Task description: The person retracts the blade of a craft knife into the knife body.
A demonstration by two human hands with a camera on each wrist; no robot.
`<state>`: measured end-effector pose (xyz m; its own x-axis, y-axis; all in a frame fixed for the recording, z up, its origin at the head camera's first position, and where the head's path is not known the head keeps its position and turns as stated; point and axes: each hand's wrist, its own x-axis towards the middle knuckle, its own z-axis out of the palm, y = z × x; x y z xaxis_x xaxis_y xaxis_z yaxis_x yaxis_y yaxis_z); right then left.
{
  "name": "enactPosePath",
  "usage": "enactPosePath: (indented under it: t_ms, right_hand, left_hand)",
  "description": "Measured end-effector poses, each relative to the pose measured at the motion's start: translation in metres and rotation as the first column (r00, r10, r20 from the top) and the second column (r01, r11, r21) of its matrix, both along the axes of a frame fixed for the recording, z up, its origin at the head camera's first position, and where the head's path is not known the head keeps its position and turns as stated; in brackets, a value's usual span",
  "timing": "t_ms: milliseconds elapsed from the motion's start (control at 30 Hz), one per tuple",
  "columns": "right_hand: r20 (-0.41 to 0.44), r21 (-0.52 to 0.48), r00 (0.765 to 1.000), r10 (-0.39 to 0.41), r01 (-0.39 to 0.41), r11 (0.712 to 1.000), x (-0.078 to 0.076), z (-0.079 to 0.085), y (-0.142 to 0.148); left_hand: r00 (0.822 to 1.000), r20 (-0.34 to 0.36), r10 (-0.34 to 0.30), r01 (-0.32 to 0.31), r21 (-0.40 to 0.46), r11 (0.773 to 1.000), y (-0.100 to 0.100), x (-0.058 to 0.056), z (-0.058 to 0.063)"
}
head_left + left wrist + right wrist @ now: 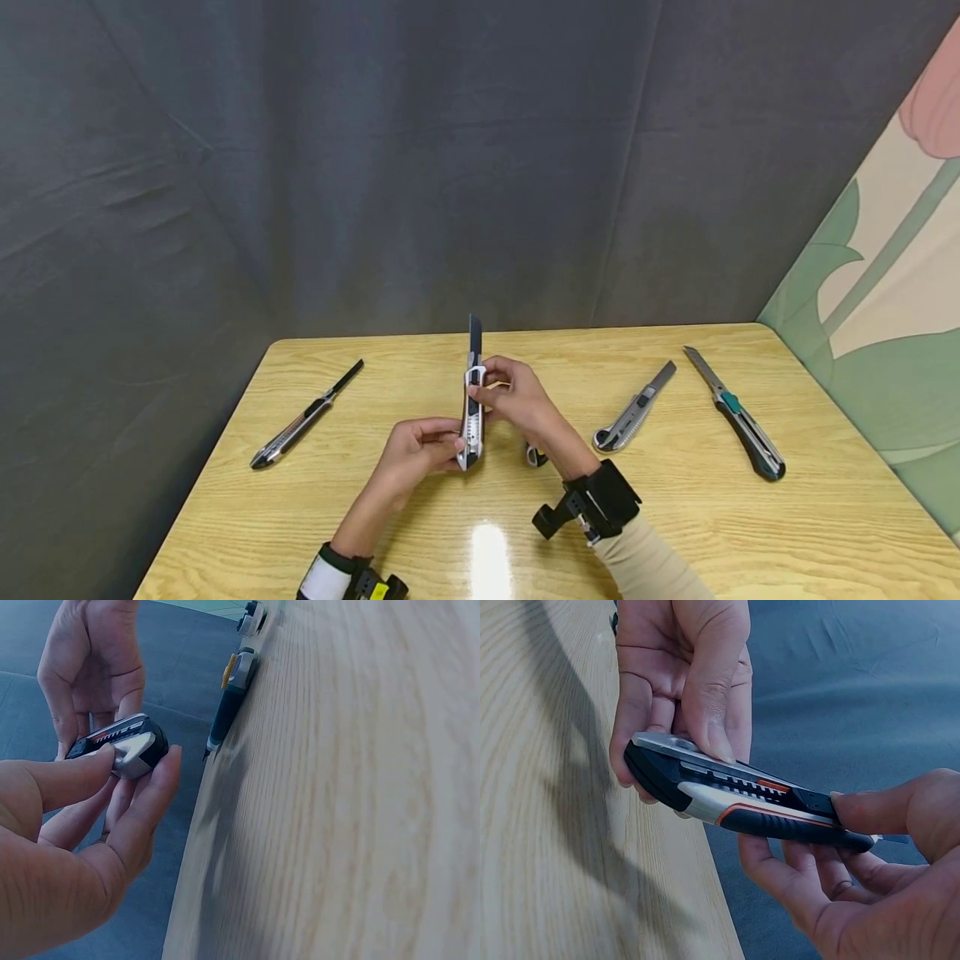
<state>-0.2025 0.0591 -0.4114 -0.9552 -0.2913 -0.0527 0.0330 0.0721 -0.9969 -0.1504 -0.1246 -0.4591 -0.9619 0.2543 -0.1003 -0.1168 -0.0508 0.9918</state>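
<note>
Silver and black, the utility knife (472,427) is held above the table (225,533) between both hands, its long axis running away from the person, blade (476,336) at the far end. The left hand (415,455) pinches the butt; the right hand (525,402) grips farther forward, thumb against the slider (812,801), and so sits nearer the blade.
</note>
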Motion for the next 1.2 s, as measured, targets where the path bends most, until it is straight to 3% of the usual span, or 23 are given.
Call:
enactPosePath:
  t_ms: [400,700,1000,1200]
  right_hand:
    - [-0.01,-0.016,1.0,0.021,-0.021,1.0,-0.001,0.002,-0.001]
    - [0.08,-0.061,0.996,-0.034,0.039,0.997,0.004,-0.007,-0.004]
    - [0.045,-0.033,0.999,-0.029,0.03,0.999,0.009,-0.005,-0.005]
    - [0.108,-0.086,0.994,-0.014,0.024,0.996,0.007,-0.006,-0.003]
  left_hand:
    - [1.0,0.001,0.004,-0.004,0.002,1.0,-0.001,0.0,0.0]
    - [1.0,-0.002,0.014,-0.014,-0.006,1.0,-0.002,0.001,0.007]
    - [1.0,-0.018,0.025,-0.025,-0.043,0.999,0.0,0.0,0.008]
    - [0.999,-0.029,0.032,-0.033,-0.022,0.999,-0.001,0.0,0.007]
